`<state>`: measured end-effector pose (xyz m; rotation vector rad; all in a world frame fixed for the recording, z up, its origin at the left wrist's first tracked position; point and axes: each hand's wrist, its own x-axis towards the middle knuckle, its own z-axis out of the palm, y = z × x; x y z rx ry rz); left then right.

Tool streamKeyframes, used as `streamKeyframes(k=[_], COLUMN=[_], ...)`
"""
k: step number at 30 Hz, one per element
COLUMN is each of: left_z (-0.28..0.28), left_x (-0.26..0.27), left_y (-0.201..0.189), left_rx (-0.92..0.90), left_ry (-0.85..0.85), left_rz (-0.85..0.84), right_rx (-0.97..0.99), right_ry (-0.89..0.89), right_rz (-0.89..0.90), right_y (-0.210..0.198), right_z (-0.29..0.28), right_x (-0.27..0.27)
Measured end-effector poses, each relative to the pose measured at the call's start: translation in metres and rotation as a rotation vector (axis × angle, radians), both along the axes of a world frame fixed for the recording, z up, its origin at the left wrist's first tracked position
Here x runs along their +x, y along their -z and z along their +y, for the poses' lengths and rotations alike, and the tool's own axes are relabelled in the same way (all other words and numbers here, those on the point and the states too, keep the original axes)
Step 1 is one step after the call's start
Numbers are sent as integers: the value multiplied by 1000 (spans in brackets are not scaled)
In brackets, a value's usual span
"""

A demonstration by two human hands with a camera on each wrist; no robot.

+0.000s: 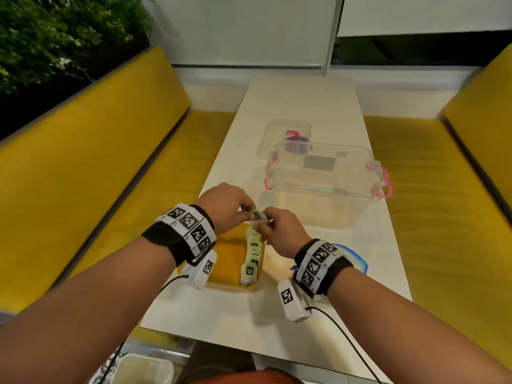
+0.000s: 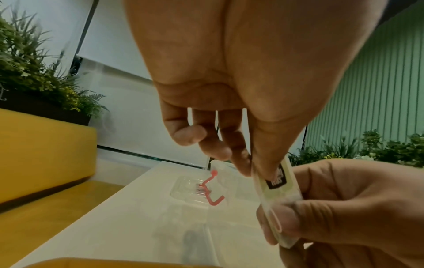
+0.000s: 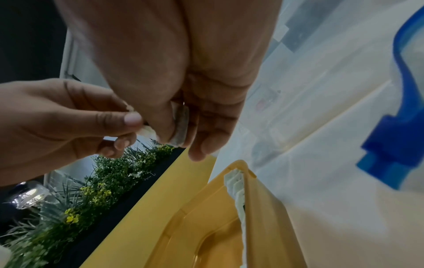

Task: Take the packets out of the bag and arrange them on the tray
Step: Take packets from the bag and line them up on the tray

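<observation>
A long white rectangular table (image 1: 302,106) runs away from the person between two mustard-yellow upholstered benches (image 1: 91,151), with a bank of green leafy plants (image 1: 50,37) behind the left one. On the far half of the table stands a large clear plastic storage box with pink latch handles (image 1: 327,187), and just behind it lies its flat clear lid (image 1: 273,134) with a pink and dark object on it. Nearer the person sits the shallow yellow rectangular plastic tray (image 1: 224,275), and along its right wall a row of small pale-green flat packets with dark labels (image 1: 253,256) stands on edge, overlapping one behind another. To the right of the tray, mostly hidden under the right wrist, lies the clear zip bag with a blue closure strip (image 1: 356,257); whether anything remains in it cannot be told. Above the far end of the tray both hands meet on a few pale-green held packets (image 1: 259,216): the left hand (image 1: 225,206) pinches the upper end between thumb and curled fingers (image 2: 214,145), while the right hand (image 1: 278,231) pinches the lower end, its thumb pressed on the front and fingers curled behind. The held packets are clear of the row below.
</observation>
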<state>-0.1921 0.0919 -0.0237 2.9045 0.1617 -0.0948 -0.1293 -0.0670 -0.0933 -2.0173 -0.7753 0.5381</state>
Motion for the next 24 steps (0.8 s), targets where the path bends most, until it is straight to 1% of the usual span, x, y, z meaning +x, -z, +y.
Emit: streamKeyframes(k=[3,4,6,8,10,13,15,20,24], left_z=[7,11,17,21,23,24,23,17,15], left_x=[-1,0,1,4,8,17,24,37,39], left_y=[5,7,13,23,36,55,65,82,87], left_rx=[39,66,138,222,283,296,303,363,394], left_ry=[-55,-82,-127,-157,-175,-190,-191,-185,-189], left_rz=[26,37,88,174,270,371,402,382,367], right_rx=[-75,-111,-209,-299,-358,-371,-381,-357,-362], right_ry=[37,51,50,21,-12,-24,-27,-46,-54], right_rz=[-105,-111,-44,33,63,124,137,124,108], right_y=[7,10,19,28,34,39,42,43,44], right_z=[2,1,0,2,3,4,5,6,5], right_x=[2,3,4,4,5,5,6,7,10])
